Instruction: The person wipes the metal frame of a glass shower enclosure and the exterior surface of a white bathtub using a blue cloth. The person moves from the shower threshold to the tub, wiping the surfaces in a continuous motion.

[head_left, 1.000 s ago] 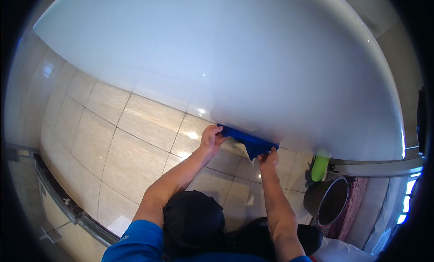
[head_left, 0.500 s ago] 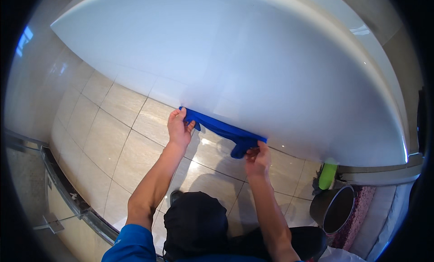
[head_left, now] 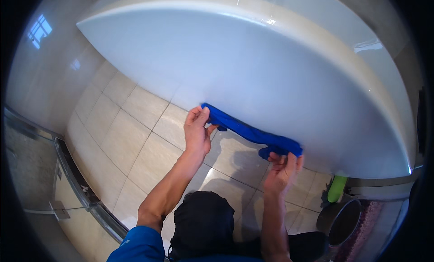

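Pinching a blue cloth point(head_left: 246, 131) by both ends, hands point(head_left: 196, 134) sit apart near the white tub's lower edge point(head_left: 181, 100), tiled floor point(head_left: 143, 104) leftward.

The cloth point(head_left: 247, 131) is blue, tub point(head_left: 253, 72) white, floor tiles point(head_left: 147, 104) beige.

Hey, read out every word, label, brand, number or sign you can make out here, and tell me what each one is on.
No readable text in view.
Left blue sleeve: one small pale mark, too small and blurred to read.
The blue cloth between the left hand and right hand: no lettering visible.
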Tool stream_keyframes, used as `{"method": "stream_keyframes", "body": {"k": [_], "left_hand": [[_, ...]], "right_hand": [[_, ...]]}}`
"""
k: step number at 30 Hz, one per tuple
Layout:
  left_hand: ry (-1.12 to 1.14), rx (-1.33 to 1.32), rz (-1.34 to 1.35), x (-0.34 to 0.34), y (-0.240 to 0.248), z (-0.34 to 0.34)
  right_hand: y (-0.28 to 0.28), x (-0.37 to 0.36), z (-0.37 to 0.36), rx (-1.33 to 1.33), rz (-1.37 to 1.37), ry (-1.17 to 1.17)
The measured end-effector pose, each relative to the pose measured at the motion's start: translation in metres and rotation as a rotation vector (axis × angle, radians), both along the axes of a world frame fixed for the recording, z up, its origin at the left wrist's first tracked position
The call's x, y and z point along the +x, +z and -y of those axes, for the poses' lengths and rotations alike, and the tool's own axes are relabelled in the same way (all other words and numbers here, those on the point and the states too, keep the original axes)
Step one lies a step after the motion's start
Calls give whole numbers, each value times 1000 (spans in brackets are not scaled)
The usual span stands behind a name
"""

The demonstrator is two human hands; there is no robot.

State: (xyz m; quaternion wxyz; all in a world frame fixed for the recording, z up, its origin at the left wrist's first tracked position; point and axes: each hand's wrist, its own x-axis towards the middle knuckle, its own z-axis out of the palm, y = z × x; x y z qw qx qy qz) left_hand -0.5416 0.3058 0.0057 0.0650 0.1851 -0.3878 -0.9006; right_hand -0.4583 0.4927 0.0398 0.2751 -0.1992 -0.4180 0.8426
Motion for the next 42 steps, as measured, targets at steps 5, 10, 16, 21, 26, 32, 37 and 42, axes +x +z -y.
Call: {"method": "stream_keyframes", "body": {"k": [5, 10, 16, 21, 26, 32, 37, 42], "left_hand": [[183, -230, -365, -6, 91, 9], [420, -1016, -568, -10, 120, 2], [491, -815, -448, -26, 75, -8], [538, -965, -558, -28, 108, -1], [716, -1243, -833, -24, 170, -30], [693, -1387, -918, -19, 153, -42], [783, -1342, -976, -33, 180, -37], [661, -1622, -938, -41, 216, -5]], "right_hand": [[85, -5, 3, 413, -417, -141], [105, -27, 18, 839, -463, -206], [67, -23, 16, 848, -374, 12], [114, -22, 4, 749, -539, -172], [164, -26, -19, 1136, -633, -340], [165, -31, -17, 1373, -579, -227], [220, -32, -14, 1423, -673, -139], [242, -69, -12, 1738, -432, 26]]}}
